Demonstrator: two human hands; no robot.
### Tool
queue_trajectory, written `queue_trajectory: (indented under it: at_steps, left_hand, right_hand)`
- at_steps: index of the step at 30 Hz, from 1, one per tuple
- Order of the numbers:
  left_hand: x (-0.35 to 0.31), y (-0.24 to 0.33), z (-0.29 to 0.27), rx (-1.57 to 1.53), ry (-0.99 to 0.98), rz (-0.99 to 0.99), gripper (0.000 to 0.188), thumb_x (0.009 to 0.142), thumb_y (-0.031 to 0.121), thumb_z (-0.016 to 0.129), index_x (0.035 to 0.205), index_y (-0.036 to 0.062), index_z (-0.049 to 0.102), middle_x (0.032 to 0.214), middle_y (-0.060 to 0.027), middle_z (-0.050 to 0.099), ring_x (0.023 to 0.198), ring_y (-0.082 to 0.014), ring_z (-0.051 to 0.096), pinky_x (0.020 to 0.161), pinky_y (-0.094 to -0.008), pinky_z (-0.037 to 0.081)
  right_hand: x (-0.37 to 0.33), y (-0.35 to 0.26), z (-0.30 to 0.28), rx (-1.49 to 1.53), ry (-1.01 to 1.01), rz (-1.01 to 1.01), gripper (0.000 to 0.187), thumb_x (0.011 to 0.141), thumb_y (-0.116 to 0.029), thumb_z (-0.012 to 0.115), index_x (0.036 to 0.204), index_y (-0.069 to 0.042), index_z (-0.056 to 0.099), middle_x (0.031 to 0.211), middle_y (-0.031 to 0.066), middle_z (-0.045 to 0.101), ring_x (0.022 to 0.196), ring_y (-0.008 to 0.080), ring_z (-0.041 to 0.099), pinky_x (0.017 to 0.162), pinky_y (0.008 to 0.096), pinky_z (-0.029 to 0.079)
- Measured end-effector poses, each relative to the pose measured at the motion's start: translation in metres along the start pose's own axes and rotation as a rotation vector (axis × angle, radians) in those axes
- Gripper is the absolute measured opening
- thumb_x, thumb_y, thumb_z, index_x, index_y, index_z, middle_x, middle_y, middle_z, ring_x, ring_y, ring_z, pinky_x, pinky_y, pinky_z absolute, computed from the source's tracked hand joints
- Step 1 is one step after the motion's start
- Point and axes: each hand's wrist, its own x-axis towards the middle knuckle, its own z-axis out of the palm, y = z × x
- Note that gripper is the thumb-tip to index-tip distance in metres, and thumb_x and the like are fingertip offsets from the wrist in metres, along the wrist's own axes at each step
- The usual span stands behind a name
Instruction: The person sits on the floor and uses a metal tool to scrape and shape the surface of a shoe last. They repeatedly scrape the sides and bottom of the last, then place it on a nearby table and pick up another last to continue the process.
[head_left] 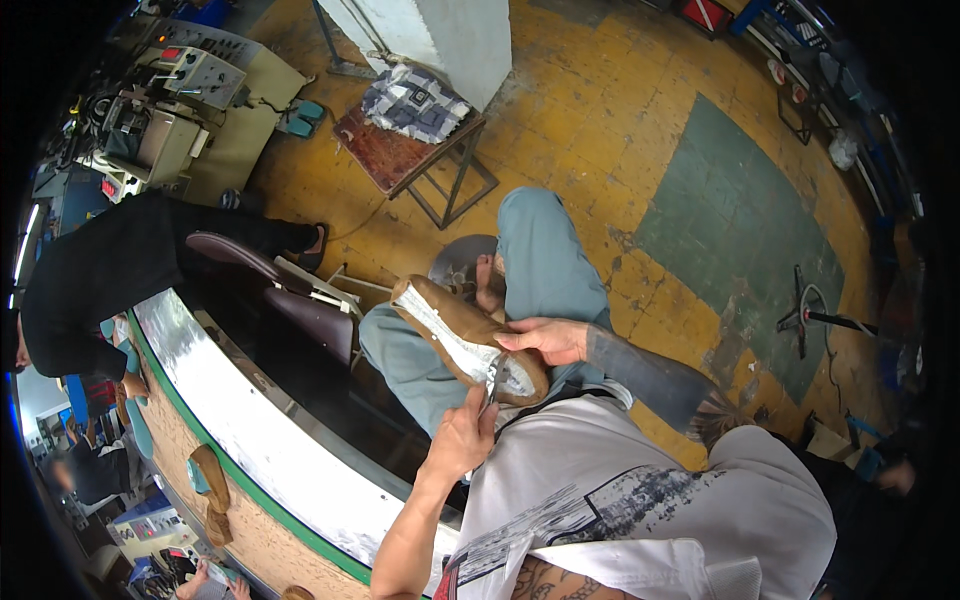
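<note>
A tan suede shoe upper [440, 320] lies across my lap with its pale, whitish underside turned up. My right hand [550, 340] closes on its edge near the broad end, thumb on top. My left hand [462, 435] grips a slim metal hand tool [495, 372], whose tip meets the underside at that broad end. The fingers cover most of the tool, so its exact kind cannot be made out.
To my left runs a conveyor [270, 510] with tan shoes [208, 480] and a white metal side. A maroon chair [305, 320] stands beside it, near a bending person in black [90, 280]. Ahead are a small table [385, 160] with a patterned cloth [420, 102] and machines [200, 80].
</note>
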Motion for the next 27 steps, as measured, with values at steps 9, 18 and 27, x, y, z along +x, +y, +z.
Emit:
queue_trajectory:
  at_steps: [9, 18, 27]
  left_hand:
    - [0.004, -0.011, -0.003, -0.37, -0.134, -0.118, 0.021, 0.111, 0.018, 0.061, 0.126, 0.0041, 0.063, 0.078, -0.0164, 0.076, 0.073, -0.0364, 0.077, 0.073, -0.0476, 0.058]
    - [0.004, 0.038, -0.049, 0.053, 0.235, 0.127, 0.061, 0.109, 0.013, 0.062, 0.167, 0.0084, 0.043, 0.095, -0.0302, 0.078, 0.093, -0.049, 0.077, 0.076, -0.0552, 0.061]
    - [0.026, 0.016, -0.039, 0.101, 0.105, 0.027, 0.066, 0.114, 0.019, 0.058, 0.175, 0.0102, 0.034, 0.082, -0.0223, 0.077, 0.079, -0.0418, 0.08, 0.074, -0.0483, 0.061]
  right_hand:
    - [-0.021, -0.001, 0.016, -0.376, 0.018, -0.147, 0.074, 0.112, -0.053, 0.066, 0.162, -0.001, 0.051, 0.156, 0.0155, 0.061, 0.143, 0.0257, 0.058, 0.117, 0.0406, 0.049]
    - [-0.017, 0.03, 0.047, -1.043, 0.567, -0.451, 0.072, 0.113, -0.044, 0.059, 0.158, 0.01, 0.042, 0.1, 0.0379, 0.075, 0.094, 0.0544, 0.075, 0.083, 0.0592, 0.059]
    - [-0.016, 0.029, 0.028, -1.018, 0.384, -0.353, 0.098, 0.106, -0.05, 0.073, 0.171, 0.007, 0.026, 0.143, 0.0371, 0.066, 0.134, 0.0472, 0.067, 0.113, 0.0482, 0.053]
